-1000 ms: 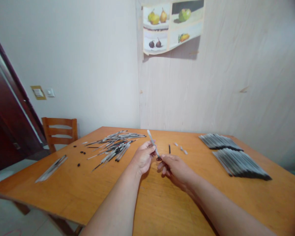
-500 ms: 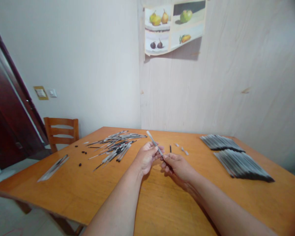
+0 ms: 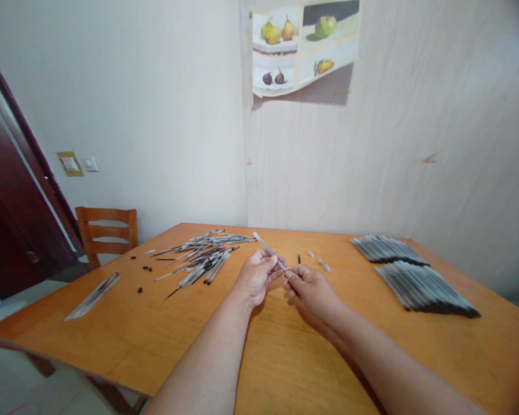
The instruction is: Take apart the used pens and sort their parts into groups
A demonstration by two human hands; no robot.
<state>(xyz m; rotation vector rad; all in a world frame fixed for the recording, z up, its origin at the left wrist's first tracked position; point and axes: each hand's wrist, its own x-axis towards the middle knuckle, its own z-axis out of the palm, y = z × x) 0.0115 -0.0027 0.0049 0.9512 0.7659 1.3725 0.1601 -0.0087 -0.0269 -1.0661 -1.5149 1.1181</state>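
Above the middle of the table, my left hand (image 3: 259, 276) is closed around a slim translucent pen (image 3: 266, 246). The pen slants, its pale end pointing up and away to the left. My right hand (image 3: 309, 285) pinches at the pen's near, lower end with thumb and forefinger; whatever small part lies between those fingertips is hidden. Just beyond the right hand, a short black pen cap (image 3: 299, 259) lies on the table. A loose heap of pen parts and refills (image 3: 207, 259) spreads out to the left of my hands.
Two neat rows of pens, a far row (image 3: 389, 250) and a nearer row (image 3: 428, 289), lie at the right. A clear plastic sleeve (image 3: 93, 297) and several small black plugs (image 3: 140, 290) are on the left. Small clear bits (image 3: 324, 264) lie past my right hand. A wooden chair (image 3: 108, 230) stands beyond the table (image 3: 190, 351).
My right fingers have shifted slightly at the pen's lower end, and the dark piece that showed beneath them is out of sight. The left hand keeps its hold on the pen.
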